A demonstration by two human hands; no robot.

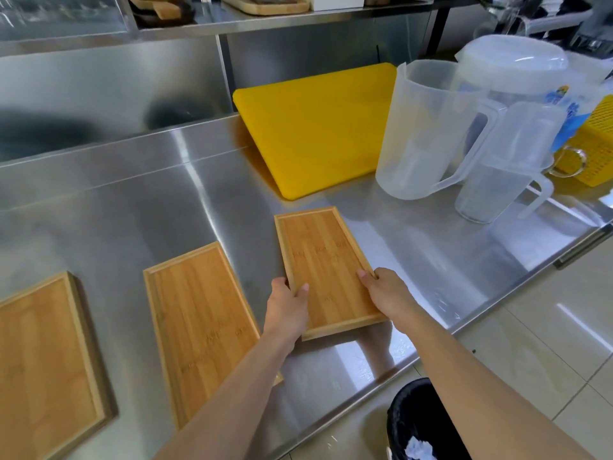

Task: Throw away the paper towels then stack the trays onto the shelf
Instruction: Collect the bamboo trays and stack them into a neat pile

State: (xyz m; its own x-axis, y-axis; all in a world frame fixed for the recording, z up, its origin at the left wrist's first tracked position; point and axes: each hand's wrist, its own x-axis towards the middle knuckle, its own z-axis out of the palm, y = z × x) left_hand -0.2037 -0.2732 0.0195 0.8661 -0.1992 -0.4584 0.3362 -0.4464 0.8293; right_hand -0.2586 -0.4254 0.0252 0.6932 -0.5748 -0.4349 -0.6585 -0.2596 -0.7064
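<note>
Your forearms ran up from the bottom edge of the frame toward centre. Low right, beside your right arm, a black-lined bin [421, 416] stood on the tiled floor, with crumpled white paper [419, 449] in it — probably the paper towels, though blurred at the frame edge.

Your left hand [288, 305] gripped the left long edge of the right-hand tray [325, 267], thumb lying on the tray's inner face, fingers hidden beneath. Your right hand [386, 293] clamped the opposite long edge, thumb over the rim. Both hands were closed on that tray near its near end. It sat just right of centre frame, over the steel counter [132, 207]; whether its near end was lifted off the surface could not be told.

Middle tray [199, 323] lay flat on the counter at lower centre-left, partly crossed by your left forearm. Left tray [43, 360] lay flat at lower left, cut by the frame edge. All three were bamboo, set apart, none stacked.

Yellow cutting board [318, 127] leaned at upper centre. Clear plastic pitchers [428, 127] stood at upper right, a yellow basket [593, 144] at the right edge. Across the top, the shelf [265, 18] carried wooden boards.
</note>
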